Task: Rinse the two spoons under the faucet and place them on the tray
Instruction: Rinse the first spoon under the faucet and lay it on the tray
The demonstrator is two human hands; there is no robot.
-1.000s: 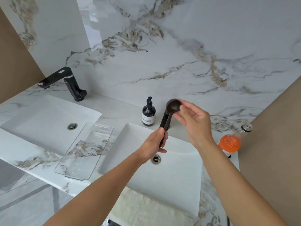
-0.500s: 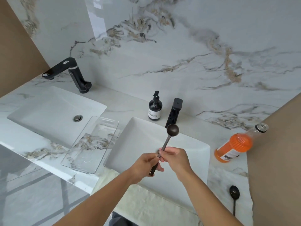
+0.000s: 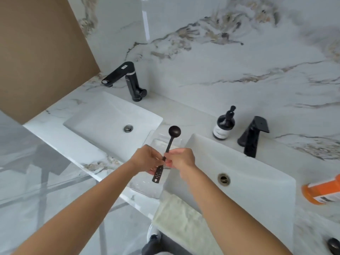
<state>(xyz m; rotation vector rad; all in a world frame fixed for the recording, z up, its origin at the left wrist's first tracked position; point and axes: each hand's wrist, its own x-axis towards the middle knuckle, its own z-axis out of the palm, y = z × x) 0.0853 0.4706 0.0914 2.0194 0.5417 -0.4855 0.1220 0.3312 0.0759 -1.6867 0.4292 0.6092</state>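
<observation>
A dark spoon (image 3: 174, 132) is held upright above the clear tray (image 3: 147, 188), bowl up and perforated handle end pointing down. My left hand (image 3: 145, 159) and my right hand (image 3: 181, 159) both pinch its handle near the middle. The tray lies on the counter between the two sinks, mostly hidden behind my hands. The black faucet (image 3: 253, 137) of the right sink (image 3: 257, 181) stands to the right of my hands, with no water visible. The bowl of the second dark spoon (image 3: 334, 245) shows at the bottom right corner on the counter.
A black soap pump bottle (image 3: 224, 126) stands left of the right faucet. An orange bottle (image 3: 322, 190) lies at the right edge. The left sink (image 3: 110, 122) has its own black faucet (image 3: 128, 78). A pale towel (image 3: 180, 218) hangs over the counter's front edge.
Both hands carried the spoon away from the right faucet, leftward over the tray. My right hand dropped from the spoon's bowl to its handle. The view swung left.
</observation>
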